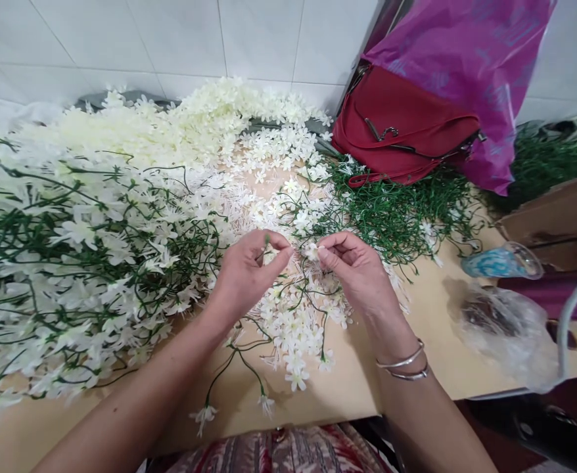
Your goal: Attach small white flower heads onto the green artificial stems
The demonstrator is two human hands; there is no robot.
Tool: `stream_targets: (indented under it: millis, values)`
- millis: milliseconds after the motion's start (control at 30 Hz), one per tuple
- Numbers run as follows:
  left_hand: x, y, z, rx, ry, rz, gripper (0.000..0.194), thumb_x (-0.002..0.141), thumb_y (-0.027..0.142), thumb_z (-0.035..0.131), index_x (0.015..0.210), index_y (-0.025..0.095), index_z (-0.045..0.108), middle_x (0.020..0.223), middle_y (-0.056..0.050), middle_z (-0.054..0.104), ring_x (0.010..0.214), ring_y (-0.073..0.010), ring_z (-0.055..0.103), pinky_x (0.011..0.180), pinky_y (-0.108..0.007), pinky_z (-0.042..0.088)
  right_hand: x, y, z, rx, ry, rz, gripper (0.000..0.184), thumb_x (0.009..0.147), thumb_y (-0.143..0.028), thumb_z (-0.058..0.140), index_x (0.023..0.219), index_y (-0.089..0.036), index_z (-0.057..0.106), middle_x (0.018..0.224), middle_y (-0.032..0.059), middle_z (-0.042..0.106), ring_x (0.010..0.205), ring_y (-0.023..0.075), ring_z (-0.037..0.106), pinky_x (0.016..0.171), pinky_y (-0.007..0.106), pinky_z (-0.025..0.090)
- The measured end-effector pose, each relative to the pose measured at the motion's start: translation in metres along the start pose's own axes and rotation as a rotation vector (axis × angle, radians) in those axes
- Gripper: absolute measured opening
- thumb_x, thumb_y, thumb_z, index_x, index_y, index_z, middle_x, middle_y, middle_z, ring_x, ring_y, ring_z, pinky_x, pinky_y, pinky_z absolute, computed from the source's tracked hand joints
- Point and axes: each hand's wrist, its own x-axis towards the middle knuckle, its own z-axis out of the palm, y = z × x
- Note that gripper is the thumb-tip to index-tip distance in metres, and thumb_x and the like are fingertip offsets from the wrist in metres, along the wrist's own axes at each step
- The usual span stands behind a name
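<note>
My right hand, with two silver bangles at its wrist, pinches a small white artificial flower between thumb and forefinger. Just to the left, my left hand is closed, thumb against forefinger, with a bit of green stem showing at the fingers. The fingertips of the two hands are a short gap apart. Beneath them lies a heap of loose white blossoms with thin white stamens. Green stems tipped with white flowers trail toward the table's front edge.
A large pile of flowered stems covers the left side. Cream blossoms are heaped along the tiled wall. At right are bare green stems, a red handbag, a purple plastic bag, a plastic cup and a clear bag.
</note>
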Motion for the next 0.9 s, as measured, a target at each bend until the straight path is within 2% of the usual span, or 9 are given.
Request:
stream_targets:
  millis: [100, 200, 267, 433, 533, 600, 667, 800, 900]
  values:
    - [-0.001, -0.003, -0.002, -0.333, 0.030, -0.122, 0.015, 0.091, 0.034, 0.073, 0.086, 0.021, 0.070, 0.092, -0.002, 0.073, 0.089, -0.0173, 0.066, 0.085, -0.031, 0.049, -0.003, 0.003, 0.011, -0.010, 0.030, -0.005, 0.016, 0.080, -0.032, 0.086, 0.083, -0.023, 0.073, 0.073, -0.0028, 0.066, 0.065, 0.0114, 0.056, 0.060, 0.023, 0.046]
    - [-0.002, -0.004, 0.003, -0.481, -0.025, -0.175, 0.015, 0.087, 0.033, 0.077, 0.084, 0.020, 0.073, 0.114, -0.006, 0.077, 0.111, -0.0211, 0.068, 0.098, -0.034, 0.049, -0.008, 0.007, 0.023, -0.029, 0.063, -0.024, 0.012, 0.082, -0.028, 0.084, 0.083, -0.022, 0.073, 0.075, -0.0021, 0.067, 0.067, 0.0118, 0.057, 0.064, 0.025, 0.048]
    - [-0.004, -0.006, 0.008, -0.493, -0.041, -0.170, 0.013, 0.085, 0.031, 0.078, 0.085, 0.019, 0.074, 0.117, -0.007, 0.077, 0.114, -0.0215, 0.068, 0.099, -0.034, 0.049, -0.010, 0.008, 0.028, -0.035, 0.075, -0.041, 0.011, 0.082, -0.027, 0.082, 0.084, -0.022, 0.073, 0.077, -0.0016, 0.068, 0.069, 0.0119, 0.058, 0.066, 0.025, 0.049]
    - [-0.004, -0.012, 0.016, -0.472, -0.022, -0.158, 0.016, 0.083, 0.035, 0.080, 0.084, 0.020, 0.076, 0.085, -0.002, 0.076, 0.078, -0.0152, 0.065, 0.078, -0.029, 0.052, -0.013, 0.004, 0.033, 0.011, 0.047, -0.053, 0.017, 0.082, -0.029, 0.083, 0.090, -0.024, 0.070, 0.079, -0.0029, 0.067, 0.071, 0.0130, 0.062, 0.069, 0.027, 0.054]
    - [-0.005, -0.014, 0.015, -0.419, 0.026, -0.204, 0.016, 0.082, 0.036, 0.081, 0.083, 0.020, 0.077, 0.077, 0.000, 0.073, 0.067, -0.0131, 0.058, 0.067, -0.027, 0.048, -0.014, -0.001, 0.031, -0.019, 0.010, -0.069, 0.012, 0.089, -0.034, 0.078, 0.095, -0.025, 0.071, 0.080, -0.0023, 0.068, 0.073, 0.0138, 0.063, 0.072, 0.028, 0.055]
    - [-0.007, -0.013, 0.014, -0.357, 0.033, -0.198, 0.015, 0.083, 0.036, 0.080, 0.085, 0.021, 0.079, 0.074, 0.001, 0.072, 0.063, -0.0122, 0.055, 0.064, -0.027, 0.046, -0.014, -0.003, 0.030, -0.085, -0.006, -0.101, 0.011, 0.089, -0.032, 0.078, 0.097, -0.026, 0.074, 0.084, -0.0010, 0.067, 0.074, 0.0141, 0.061, 0.071, 0.029, 0.054]
    - [-0.008, -0.012, 0.013, -0.341, 0.003, -0.189, 0.015, 0.084, 0.036, 0.079, 0.087, 0.021, 0.080, 0.075, 0.000, 0.074, 0.064, -0.0131, 0.057, 0.066, -0.028, 0.049, -0.014, -0.003, 0.028, -0.170, -0.021, -0.159, 0.011, 0.086, -0.028, 0.081, 0.096, -0.026, 0.077, 0.089, 0.0006, 0.067, 0.075, 0.0145, 0.059, 0.071, 0.030, 0.052]
    - [-0.008, -0.011, 0.013, -0.425, -0.103, -0.255, 0.019, 0.089, 0.037, 0.074, 0.093, 0.020, 0.081, 0.093, -0.005, 0.081, 0.089, -0.0183, 0.071, 0.089, -0.034, 0.056, -0.012, -0.001, 0.022, -0.337, -0.034, -0.341, 0.008, 0.087, -0.021, 0.079, 0.092, -0.028, 0.080, 0.090, 0.0023, 0.068, 0.082, 0.0179, 0.061, 0.075, 0.034, 0.052]
    - [-0.008, -0.011, 0.014, -0.447, -0.084, -0.275, 0.019, 0.088, 0.036, 0.075, 0.097, 0.019, 0.080, 0.098, -0.005, 0.081, 0.093, -0.0179, 0.072, 0.092, -0.034, 0.055, -0.011, -0.001, 0.019, -0.362, 0.021, -0.412, 0.010, 0.089, -0.018, 0.076, 0.087, -0.027, 0.078, 0.093, 0.0030, 0.069, 0.092, 0.0203, 0.065, 0.081, 0.036, 0.052]
